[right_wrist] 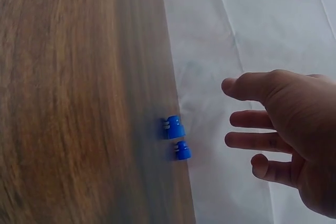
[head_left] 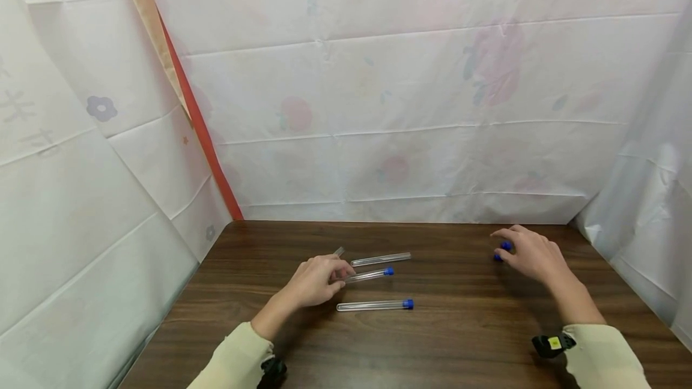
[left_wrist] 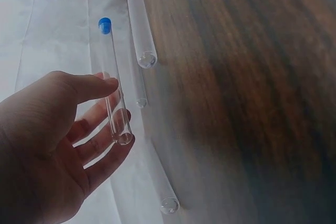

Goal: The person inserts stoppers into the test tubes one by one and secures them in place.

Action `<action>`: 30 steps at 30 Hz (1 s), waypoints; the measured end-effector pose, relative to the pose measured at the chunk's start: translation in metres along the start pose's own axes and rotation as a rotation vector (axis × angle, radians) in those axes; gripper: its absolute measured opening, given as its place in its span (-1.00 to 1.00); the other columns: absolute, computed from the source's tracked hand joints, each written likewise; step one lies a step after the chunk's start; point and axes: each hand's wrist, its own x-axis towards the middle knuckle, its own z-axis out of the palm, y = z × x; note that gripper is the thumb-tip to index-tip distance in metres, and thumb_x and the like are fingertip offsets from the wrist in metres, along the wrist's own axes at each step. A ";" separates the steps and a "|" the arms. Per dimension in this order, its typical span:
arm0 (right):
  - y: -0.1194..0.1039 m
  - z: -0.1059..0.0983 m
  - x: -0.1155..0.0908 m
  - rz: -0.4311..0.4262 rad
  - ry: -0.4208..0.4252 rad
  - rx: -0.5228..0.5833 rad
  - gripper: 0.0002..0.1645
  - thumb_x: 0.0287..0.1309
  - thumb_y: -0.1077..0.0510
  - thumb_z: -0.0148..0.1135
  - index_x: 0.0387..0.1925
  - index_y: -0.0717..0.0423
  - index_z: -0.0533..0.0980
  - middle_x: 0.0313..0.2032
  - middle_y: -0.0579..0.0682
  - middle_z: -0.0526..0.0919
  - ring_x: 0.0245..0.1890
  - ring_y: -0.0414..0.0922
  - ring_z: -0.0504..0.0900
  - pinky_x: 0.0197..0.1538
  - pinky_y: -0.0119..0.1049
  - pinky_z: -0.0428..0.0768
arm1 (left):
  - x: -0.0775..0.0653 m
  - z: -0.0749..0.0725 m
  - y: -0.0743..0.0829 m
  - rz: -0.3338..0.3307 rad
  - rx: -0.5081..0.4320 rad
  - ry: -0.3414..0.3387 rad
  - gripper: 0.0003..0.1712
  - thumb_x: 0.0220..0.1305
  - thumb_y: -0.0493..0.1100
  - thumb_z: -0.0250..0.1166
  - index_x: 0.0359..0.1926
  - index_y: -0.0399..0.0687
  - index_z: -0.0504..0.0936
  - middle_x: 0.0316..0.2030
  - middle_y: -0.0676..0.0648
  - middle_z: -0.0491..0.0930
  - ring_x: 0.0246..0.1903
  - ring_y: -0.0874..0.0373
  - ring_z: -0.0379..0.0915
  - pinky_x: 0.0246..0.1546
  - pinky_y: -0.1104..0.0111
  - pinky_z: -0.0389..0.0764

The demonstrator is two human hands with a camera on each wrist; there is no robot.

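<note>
Between thumb and fingers, my left hand (head_left: 316,280) pinches a clear test tube (head_left: 369,275) near its rounded end. A blue cap (left_wrist: 105,25) closes the tube's far end, which points right. My right hand (head_left: 534,254) hovers at the table's far right with its fingers spread and nothing in them. Below that hand, two small blue caps (right_wrist: 175,128) sit close together on the wood. In front of the left hand lies another capped test tube (head_left: 373,305). Just beyond the held tube is a test tube with no cap (head_left: 381,259).
One more clear tube (head_left: 339,251) shows partly from behind the left hand. The brown wooden table (head_left: 459,341) ends at a white printed sheet (head_left: 411,95) hung along the back, with further sheeting at both sides.
</note>
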 end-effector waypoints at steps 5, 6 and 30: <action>0.005 0.004 0.000 0.000 -0.007 0.014 -0.58 0.38 0.07 0.55 0.22 0.04 0.77 0.17 0.24 0.77 -0.14 0.19 0.80 -0.33 0.06 0.66 | 0.000 0.002 0.001 0.010 0.016 -0.012 -0.73 0.42 -0.27 0.50 0.05 0.14 0.85 -0.18 0.10 0.80 -0.34 0.33 0.53 -0.36 0.41 0.49; 0.006 0.006 0.000 0.000 -0.009 0.015 -0.59 0.37 0.08 0.55 0.21 0.04 0.77 0.18 0.24 0.76 -0.15 0.18 0.80 -0.35 0.04 0.65 | -0.001 0.002 0.001 0.014 0.015 -0.013 -0.73 0.42 -0.28 0.50 0.05 0.14 0.85 -0.17 0.09 0.80 -0.34 0.32 0.54 -0.36 0.40 0.49; 0.019 0.019 0.002 0.032 -0.064 0.027 -0.59 0.35 0.10 0.57 0.17 0.09 0.77 0.18 0.27 0.79 -0.17 0.13 0.79 -0.29 0.12 0.68 | -0.001 0.007 0.005 0.008 0.046 -0.040 -0.73 0.37 -0.28 0.51 0.00 0.15 0.86 -0.22 0.12 0.81 -0.28 0.22 0.64 -0.34 0.31 0.55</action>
